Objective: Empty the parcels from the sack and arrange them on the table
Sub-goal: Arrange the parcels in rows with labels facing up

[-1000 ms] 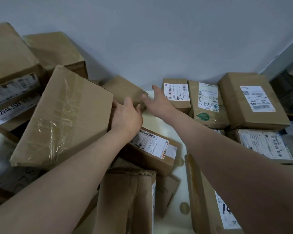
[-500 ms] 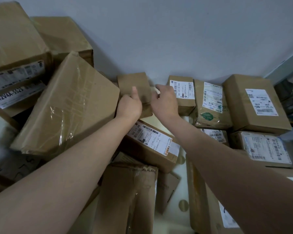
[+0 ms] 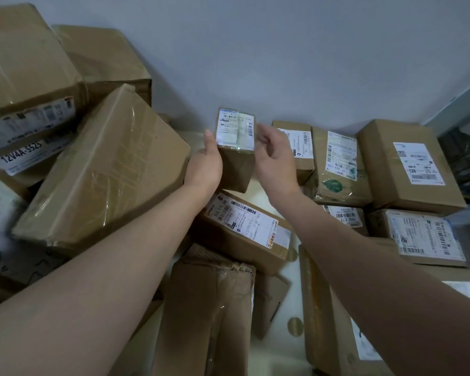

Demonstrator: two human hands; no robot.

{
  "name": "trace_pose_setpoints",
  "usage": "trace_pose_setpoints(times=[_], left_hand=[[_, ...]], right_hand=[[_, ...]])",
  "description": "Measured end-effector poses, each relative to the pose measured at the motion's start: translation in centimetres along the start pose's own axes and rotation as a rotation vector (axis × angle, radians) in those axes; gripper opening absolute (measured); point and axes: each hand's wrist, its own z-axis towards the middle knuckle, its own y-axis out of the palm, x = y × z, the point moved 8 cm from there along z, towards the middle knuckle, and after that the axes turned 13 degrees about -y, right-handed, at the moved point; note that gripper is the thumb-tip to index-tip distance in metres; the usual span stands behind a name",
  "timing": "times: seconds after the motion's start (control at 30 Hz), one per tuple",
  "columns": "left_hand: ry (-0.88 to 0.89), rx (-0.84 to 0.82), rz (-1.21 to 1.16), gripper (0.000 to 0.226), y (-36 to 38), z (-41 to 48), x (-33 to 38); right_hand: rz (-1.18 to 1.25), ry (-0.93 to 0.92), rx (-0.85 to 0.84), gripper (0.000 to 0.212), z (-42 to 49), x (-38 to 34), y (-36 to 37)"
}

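Light: soft, even, rather dim indoor light; cool grey cast on the wall (image 3: 310,50). Shadows: diffuse, darkest on the wall beside the stacked boxes (image 3: 101,55) and in the gaps among them. Glare: pale sheen on the clear tape of the large tilted box (image 3: 106,169); label of the held small parcel (image 3: 235,151) washed out, slightly motion-blurred. Distortion: wide-angle stretch, forearms (image 3: 92,308) swollen toward lower corners. Far right corner murky.
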Motion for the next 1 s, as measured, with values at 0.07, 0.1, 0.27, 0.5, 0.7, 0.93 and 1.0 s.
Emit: trace_pose_setpoints(times=[0.07, 0.1, 0.27, 0.5, 0.7, 0.93, 1.0], left_hand=[[0.037, -0.017, 0.023, 0.057, 0.4, 0.5, 0.4], [0.073, -0.025, 0.049, 0.048, 0.8, 0.9, 0.6], [0.144, -0.102, 0.013, 0.038, 2.7, 1.6, 1.4], [0.273, 0.072, 0.314, 0.04, 2.5, -1.3, 1.6], [0.168, -0.008, 0.692, 0.048, 1.9, -4.2, -2.3], [0.094, -0.083, 0.443, 0.041, 1.5, -7.0, -2.4], [0.056, -0.11, 0.365, 0.045, 2.0, -7.9, -2.9]], right_hand=[[0.013, 0.083, -0.014, 0.042, 0.1, 1.3, 0.1], [-0.002, 0.092, -0.039, 0.043, 0.0, 1.5, 0.4], [-0.519, -0.19, -0.142, 0.037, -0.2, 1.1, 0.6], [-0.538, -0.165, -0.099, 0.032, -1.3, 0.2, -3.0], [-0.547, 0.22, -0.969, 0.098, -10.0, 1.9, -1.2], [-0.787, 0.302, -0.623, 0.1, -11.4, -1.4, -4.3], [-0.79, 0.434, -0.562, 0.101, -12.2, -1.3, -5.2]])
